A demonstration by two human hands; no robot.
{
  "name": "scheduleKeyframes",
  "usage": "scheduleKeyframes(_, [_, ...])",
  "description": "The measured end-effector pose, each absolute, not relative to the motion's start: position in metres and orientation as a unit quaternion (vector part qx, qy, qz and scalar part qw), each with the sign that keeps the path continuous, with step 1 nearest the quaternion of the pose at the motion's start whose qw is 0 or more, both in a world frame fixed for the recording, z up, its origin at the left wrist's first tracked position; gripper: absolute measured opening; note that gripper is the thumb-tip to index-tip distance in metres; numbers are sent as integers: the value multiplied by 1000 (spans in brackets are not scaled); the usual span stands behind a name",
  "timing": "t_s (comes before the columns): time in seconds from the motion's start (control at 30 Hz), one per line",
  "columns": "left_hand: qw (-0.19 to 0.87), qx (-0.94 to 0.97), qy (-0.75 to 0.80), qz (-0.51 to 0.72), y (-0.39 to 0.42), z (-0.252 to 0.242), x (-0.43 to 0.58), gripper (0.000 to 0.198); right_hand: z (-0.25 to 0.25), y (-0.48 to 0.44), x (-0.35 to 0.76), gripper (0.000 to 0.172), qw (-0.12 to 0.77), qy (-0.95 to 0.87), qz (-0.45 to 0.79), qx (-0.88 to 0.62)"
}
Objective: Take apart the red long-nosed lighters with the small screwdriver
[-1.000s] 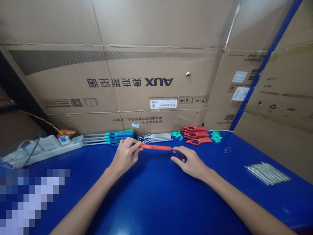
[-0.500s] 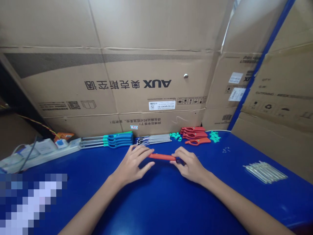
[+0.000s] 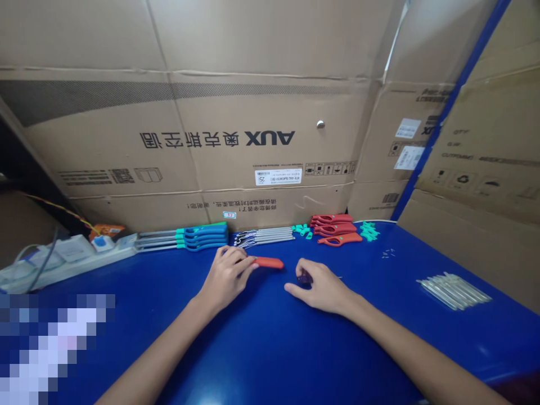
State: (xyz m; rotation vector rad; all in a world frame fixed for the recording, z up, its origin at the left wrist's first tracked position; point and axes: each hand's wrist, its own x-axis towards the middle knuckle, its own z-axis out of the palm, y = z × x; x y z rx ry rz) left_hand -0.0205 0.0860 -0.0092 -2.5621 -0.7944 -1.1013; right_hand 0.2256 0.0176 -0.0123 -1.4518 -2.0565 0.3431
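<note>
Above the blue table's middle, the fingers of my left hand (image 3: pixel 230 275) pinch one end of an orange lighter handle (image 3: pixel 270 262), seen edge-on. Its other end points right, toward my right hand (image 3: pixel 323 286). Curled inside the right hand is the dark handle of a small screwdriver (image 3: pixel 304 278). A thin metal tip shows past the back of that hand, pointing right. My right thumb and index finger stand apart, and a gap separates this hand from the orange handle.
Along the cardboard wall (image 3: pixel 236 185) lie blue lighters (image 3: pixel 206 237), metal tubes with wires (image 3: pixel 270 235), small green parts (image 3: pixel 301 229), red and orange handles (image 3: pixel 340 240) and green pieces (image 3: pixel 368 231). Clear-looking sticks (image 3: pixel 455 291) and tiny pins (image 3: pixel 388 254) are right; a power strip (image 3: pixel 84 260) is left.
My right hand has let go of the orange handle's right end and drawn away from it, the screwdriver now turned in the palm. My left hand keeps its hold and has shifted slightly left.
</note>
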Motion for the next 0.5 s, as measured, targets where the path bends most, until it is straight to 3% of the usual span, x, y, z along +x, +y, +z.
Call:
scheduleKeyframes(0.13, [66,-863,-318,-387,87,-13,-20,19,-18,16,224,15,276,-810,160,-493])
scheduleKeyframes(0.27, [-21,-852,-350,-389,81,-17,-14,20,-19,13,216,22,310,-811,169,-467])
scheduleKeyframes(0.4, [-28,-857,-335,-390,70,-18,-4,22,-20,15,215,15,394,-773,144,-475])
scheduleKeyframes(0.5, [-29,-869,-290,-400,58,-18,8,19,-21,16,218,22,398,-779,121,-470])
